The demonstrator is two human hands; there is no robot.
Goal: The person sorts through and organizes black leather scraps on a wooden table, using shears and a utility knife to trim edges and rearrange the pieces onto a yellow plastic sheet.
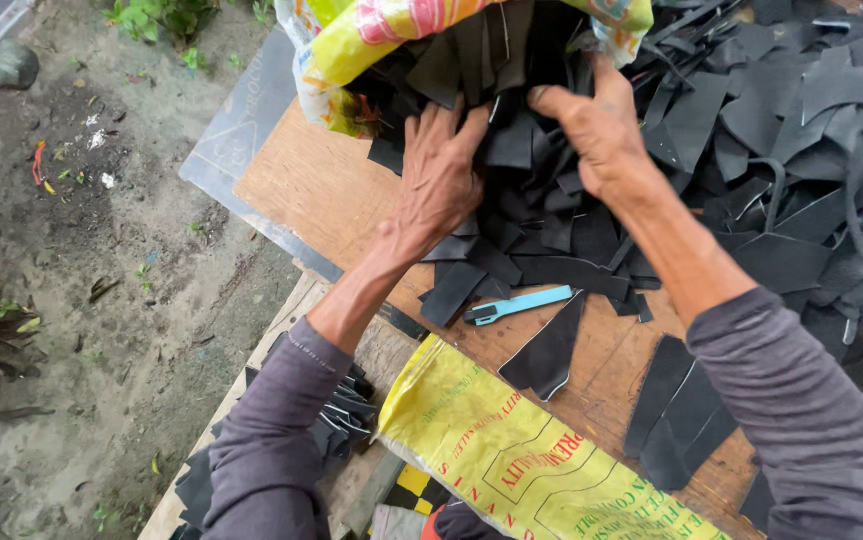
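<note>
While both hands work at the far edge of the board (pixel 322 190), I see the black scraps (pixel 542 215) lying straight ahead of them, spilling from the mouth of the yellow sack (pixel 372 35) toward the near side. My left hand (pixel 442 170) lies flat on the heap, fingers spread and pressing down just below the sack's mouth. My right hand (pixel 597 125) is deeper in, fingers curled around a bunch of scraps at the opening, so it is the nearer one to the sack. A blue cutter (pixel 517 305) lies on the board near the pile's near edge, apart from both hands.
</note>
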